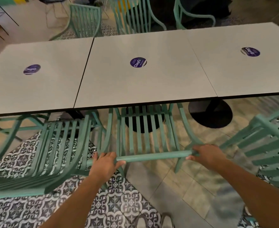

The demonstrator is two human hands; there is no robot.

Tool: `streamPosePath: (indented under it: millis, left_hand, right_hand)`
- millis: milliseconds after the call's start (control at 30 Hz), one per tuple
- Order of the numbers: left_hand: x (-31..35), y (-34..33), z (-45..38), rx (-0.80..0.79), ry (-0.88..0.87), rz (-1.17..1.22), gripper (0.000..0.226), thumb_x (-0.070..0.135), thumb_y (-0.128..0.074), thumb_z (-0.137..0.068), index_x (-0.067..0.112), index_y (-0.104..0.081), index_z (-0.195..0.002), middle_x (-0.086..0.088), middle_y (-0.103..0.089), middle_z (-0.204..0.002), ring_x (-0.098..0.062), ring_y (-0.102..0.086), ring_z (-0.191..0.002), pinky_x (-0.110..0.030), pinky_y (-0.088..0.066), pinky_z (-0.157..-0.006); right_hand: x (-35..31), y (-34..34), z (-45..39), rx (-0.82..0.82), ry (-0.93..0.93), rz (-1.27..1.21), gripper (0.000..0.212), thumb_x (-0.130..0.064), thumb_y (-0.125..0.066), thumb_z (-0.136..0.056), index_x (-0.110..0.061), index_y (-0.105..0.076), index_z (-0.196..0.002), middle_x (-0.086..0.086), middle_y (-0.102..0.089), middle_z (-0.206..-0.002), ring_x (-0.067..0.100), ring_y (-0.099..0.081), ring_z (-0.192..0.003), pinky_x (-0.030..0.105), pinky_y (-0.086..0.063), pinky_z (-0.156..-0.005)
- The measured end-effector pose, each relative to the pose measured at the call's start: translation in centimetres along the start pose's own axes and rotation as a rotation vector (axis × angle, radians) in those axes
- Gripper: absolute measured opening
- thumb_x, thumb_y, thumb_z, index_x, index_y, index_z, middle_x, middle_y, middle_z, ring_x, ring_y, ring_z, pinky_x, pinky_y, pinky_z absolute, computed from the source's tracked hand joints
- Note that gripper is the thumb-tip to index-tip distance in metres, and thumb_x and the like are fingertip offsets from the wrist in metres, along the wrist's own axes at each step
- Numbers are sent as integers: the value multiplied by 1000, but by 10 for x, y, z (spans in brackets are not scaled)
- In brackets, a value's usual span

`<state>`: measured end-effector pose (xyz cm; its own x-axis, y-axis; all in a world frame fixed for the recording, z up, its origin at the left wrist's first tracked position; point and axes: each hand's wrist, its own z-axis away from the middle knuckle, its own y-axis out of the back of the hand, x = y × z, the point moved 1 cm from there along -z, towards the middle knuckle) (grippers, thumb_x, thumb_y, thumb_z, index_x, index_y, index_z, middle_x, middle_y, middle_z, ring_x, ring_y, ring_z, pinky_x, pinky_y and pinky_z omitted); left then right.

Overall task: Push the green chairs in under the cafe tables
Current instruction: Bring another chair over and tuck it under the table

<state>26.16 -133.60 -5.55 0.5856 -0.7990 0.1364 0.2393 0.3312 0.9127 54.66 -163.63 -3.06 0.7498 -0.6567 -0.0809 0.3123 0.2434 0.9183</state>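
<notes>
Both my hands grasp the top rail of the middle green chair (145,137): left hand (105,163), right hand (207,156). Its seat sits partly under the middle cafe table (135,83).

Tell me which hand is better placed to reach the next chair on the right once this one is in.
Right. The right hand grips the held chair's top rail at the end nearest the right chair; the left hand is farther.

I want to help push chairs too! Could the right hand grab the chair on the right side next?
Probably yes. The right hand now grips the middle chair's top rail, so it must let go first. The right chair stands close beside it, with only open floor between them.
</notes>
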Motion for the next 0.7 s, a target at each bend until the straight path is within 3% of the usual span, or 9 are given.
streamPosePath:
  millis: [233, 400, 700]
  left_hand:
    - [1, 10, -16, 33, -44, 12, 76, 78, -10, -81, 28, -52, -120, 9, -58, -124, -17, -44, -124, -50, -13, -116]
    - [-1, 10, -30, 46, -58, -31, 89, 84, 5, -74, 29, -52, -117, 13, -58, -118, -15, -45, -121, -49, -18, -115]
    - [0, 21, -44, 79, -78, -30, 93, 85, 6, -71, 30, -53, -117, 13, -58, -120, -14, -44, -121, -46, -20, -113]
  right_hand:
    - [3, 5, -14, 3, -21, -7, 40, -77, -40, -81, -38, -45, -89, -14, -53, -79, 7, -50, -76, 30, -37, -76]
    - [7, 7, -26, -8, -27, -6, 37, -75, -39, -81, -40, -47, -90, -12, -58, -81, 6, -52, -78, 30, -34, -82]
    - [13, 12, -41, 3, -25, 5, 39, -76, -37, -81, -40, -45, -91, -14, -57, -84, 7, -52, -81, 32, -36, -86]
